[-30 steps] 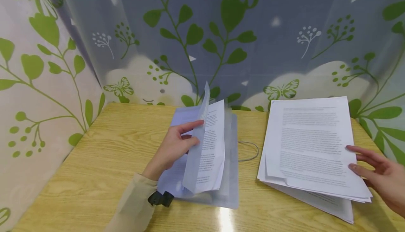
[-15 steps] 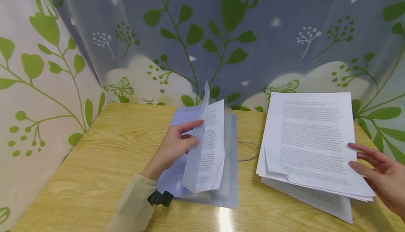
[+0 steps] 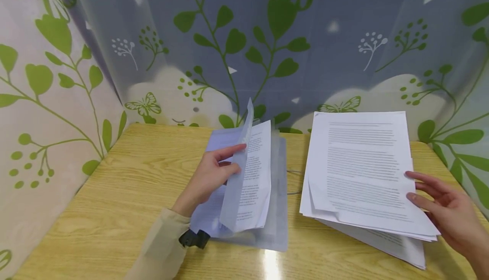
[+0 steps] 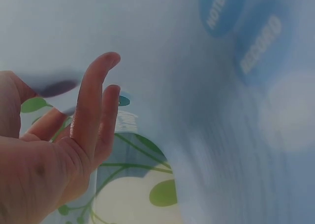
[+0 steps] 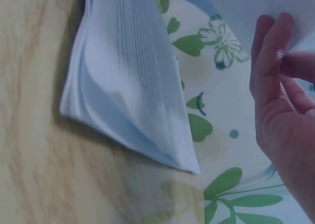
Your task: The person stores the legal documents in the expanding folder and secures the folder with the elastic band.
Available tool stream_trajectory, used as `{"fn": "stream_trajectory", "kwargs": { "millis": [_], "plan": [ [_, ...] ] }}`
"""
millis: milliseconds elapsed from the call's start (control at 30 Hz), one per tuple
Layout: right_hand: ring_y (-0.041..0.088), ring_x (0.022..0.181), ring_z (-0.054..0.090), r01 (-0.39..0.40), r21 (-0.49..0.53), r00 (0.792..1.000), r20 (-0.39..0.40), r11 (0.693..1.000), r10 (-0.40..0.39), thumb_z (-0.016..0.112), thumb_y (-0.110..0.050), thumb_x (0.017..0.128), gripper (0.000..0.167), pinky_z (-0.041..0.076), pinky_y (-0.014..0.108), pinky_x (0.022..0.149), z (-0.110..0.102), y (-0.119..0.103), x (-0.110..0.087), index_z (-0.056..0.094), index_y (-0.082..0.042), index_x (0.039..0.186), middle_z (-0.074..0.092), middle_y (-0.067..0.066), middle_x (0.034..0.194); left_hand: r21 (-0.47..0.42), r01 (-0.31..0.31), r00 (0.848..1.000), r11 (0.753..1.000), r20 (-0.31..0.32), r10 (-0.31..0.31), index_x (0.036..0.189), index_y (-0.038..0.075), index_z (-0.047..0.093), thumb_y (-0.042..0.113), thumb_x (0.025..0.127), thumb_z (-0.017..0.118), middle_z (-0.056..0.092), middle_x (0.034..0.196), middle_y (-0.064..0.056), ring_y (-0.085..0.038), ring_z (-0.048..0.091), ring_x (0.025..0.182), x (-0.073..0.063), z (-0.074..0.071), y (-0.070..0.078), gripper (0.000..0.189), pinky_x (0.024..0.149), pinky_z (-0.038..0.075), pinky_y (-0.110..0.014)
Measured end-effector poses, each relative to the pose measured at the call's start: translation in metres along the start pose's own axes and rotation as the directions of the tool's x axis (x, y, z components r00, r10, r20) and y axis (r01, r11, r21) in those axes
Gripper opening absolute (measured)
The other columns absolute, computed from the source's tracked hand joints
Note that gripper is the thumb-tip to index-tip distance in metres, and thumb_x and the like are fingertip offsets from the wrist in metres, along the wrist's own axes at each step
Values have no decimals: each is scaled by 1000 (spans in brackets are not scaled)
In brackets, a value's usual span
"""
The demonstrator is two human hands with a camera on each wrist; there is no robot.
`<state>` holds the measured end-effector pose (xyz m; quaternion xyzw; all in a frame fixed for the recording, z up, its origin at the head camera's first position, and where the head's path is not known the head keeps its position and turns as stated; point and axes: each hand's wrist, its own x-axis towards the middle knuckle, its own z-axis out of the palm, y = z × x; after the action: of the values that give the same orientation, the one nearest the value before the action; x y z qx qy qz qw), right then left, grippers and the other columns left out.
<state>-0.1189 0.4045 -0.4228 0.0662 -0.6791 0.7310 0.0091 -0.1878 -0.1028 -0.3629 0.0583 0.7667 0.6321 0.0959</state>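
A translucent blue folder [image 3: 282, 216] lies spread on the wooden table, with printed sheets [image 3: 257, 174] inside it. My left hand [image 3: 208, 180] pinches a raised plastic page [image 3: 234, 195] between thumb and index finger; in the left wrist view that plastic [image 4: 206, 86] hangs around the fingers. At the right, my right hand [image 3: 448, 208] holds a bundle of printed papers [image 3: 359, 161] by its right edge, thumb on top. These papers are lifted above a second stack of printed sheets [image 3: 406, 246], partly hidden beneath; the right wrist view shows that stack [image 5: 128, 76] on the table.
A thin grey elastic cord [image 3: 293, 193] extends from the folder's right side, partly covered by the held papers. A patterned curtain [image 3: 267, 59] borders the table at the back and sides. Bare wood [image 3: 114, 203] stretches left of the folder. A dark wrist strap [image 3: 194, 239] circles the left sleeve.
My right hand has lifted the paper bundle slightly and carried it left toward the folder. The left hand and the raised plastic page have stayed in place.
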Motion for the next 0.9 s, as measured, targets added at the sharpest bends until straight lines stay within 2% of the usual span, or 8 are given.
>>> {"fn": "stream_trajectory", "kwargs": {
  "millis": [133, 433, 633, 900],
  "plan": [
    [8, 83, 71, -33, -12, 999, -12, 999, 33, 54, 15, 96, 56, 59, 27, 62, 7, 1, 2, 61, -18, 141, 72, -11, 113, 1, 4, 1000, 1000, -2, -4, 143, 15, 62, 0, 87, 59, 67, 130, -17, -16, 68, 87, 0, 0, 0, 58, 59, 51, -25],
    [6, 84, 70, -51, -38, 999, -12, 998, 51, 55, 12, 97, 54, 59, 22, 66, 23, -4, 9, 62, -20, 140, 73, -12, 113, 6, 2, 1000, 1000, -6, -2, 142, 17, 63, -1, 86, 60, 68, 129, -16, -16, 68, 87, 1, 1, -1, 58, 59, 52, -26],
    [6, 87, 69, -33, -21, 999, 16, 999, 33, 54, 13, 97, 55, 59, 21, 68, 32, -6, 12, 62, -18, 140, 73, -10, 113, 5, -2, 1000, 1000, -2, 2, 143, 15, 62, -1, 87, 60, 68, 128, -17, -16, 68, 87, 2, 1, -1, 58, 60, 53, -27],
    [7, 88, 69, -78, -24, 996, 38, 997, 79, 55, 10, 98, 54, 59, 21, 68, 40, -5, 16, 61, -20, 142, 71, -10, 113, -2, -2, 1000, 1000, 0, 2, 143, 14, 62, -1, 87, 59, 68, 128, -17, -16, 67, 86, 1, 0, 0, 58, 58, 51, -24]
  ]
}}
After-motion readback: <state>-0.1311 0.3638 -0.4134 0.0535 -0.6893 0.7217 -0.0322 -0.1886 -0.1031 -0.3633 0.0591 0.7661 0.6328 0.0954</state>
